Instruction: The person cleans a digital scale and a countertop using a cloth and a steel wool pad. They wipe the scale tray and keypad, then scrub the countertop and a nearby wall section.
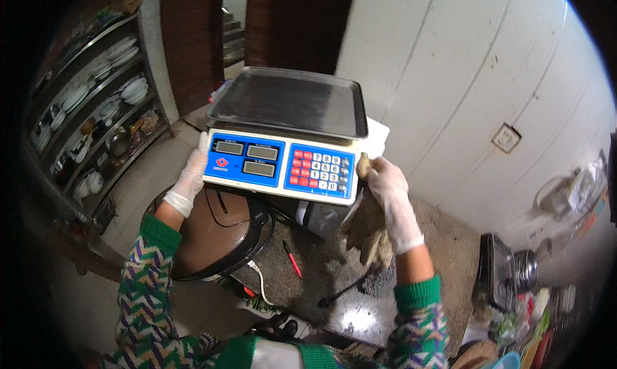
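Observation:
Both gloved hands are at the sides of an electronic price scale [284, 169] with a metal pan [291, 101] on top. The scale is held up above the table, its keypad and displays facing me. My left hand [190, 174] grips its left end. At its right end, my right hand [388, 191] holds the scale's edge together with a crumpled tan cloth [368, 219], which hangs down below. Under the scale, to the left, sits a round brown-lidded electric appliance [217, 229]. A red and black pen [292, 259] lies on the dark tabletop [313, 282].
A white cable [261, 280] and a dark scouring pad [378, 282] are on the table. Shelves of dishes [135, 90] stand at the left. A white panelled wall [434, 89] rises at the right, with a metal container [525, 270] and vegetables [508, 328] below it.

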A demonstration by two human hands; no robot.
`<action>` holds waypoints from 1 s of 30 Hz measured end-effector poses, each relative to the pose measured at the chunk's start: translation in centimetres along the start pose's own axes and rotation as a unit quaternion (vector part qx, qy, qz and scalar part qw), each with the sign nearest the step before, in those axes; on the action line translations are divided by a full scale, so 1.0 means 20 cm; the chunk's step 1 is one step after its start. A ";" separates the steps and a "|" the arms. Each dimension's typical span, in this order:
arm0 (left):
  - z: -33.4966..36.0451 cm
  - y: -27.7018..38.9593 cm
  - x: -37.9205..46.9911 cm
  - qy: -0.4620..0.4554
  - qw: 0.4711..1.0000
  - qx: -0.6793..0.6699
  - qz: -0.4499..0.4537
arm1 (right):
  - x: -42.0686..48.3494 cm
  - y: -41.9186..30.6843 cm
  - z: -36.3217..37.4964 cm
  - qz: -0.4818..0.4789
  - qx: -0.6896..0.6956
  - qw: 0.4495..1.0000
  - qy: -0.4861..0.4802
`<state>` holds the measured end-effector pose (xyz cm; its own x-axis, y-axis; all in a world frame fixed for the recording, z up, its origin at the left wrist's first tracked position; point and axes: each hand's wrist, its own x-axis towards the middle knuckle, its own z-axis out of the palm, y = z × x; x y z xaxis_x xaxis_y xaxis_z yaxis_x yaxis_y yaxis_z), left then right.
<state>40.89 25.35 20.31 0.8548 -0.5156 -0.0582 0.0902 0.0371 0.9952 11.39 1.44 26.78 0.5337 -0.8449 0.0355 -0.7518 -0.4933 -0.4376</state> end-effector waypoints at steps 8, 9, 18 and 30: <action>-0.16 -0.12 0.02 -0.058 0.995 -0.076 0.028 | -0.52 -0.20 0.04 -0.175 0.457 0.862 0.133; -0.14 -0.14 0.02 -0.079 0.992 -0.092 0.021 | -0.54 -0.26 0.07 -0.190 0.557 0.803 0.093; -0.25 0.18 -0.56 -0.132 0.916 0.143 0.352 | -0.62 -0.99 0.57 -0.250 0.581 0.770 -0.080; -0.70 0.35 -0.29 -0.133 0.941 -0.312 -0.009 | -0.77 -0.77 0.68 0.132 0.621 0.772 -0.023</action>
<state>43.78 40.54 26.52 0.7001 -0.7135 0.0292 0.4562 0.4784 0.7503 19.98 24.93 20.75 0.4595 -0.8598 -0.2225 0.0987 0.2985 -0.9493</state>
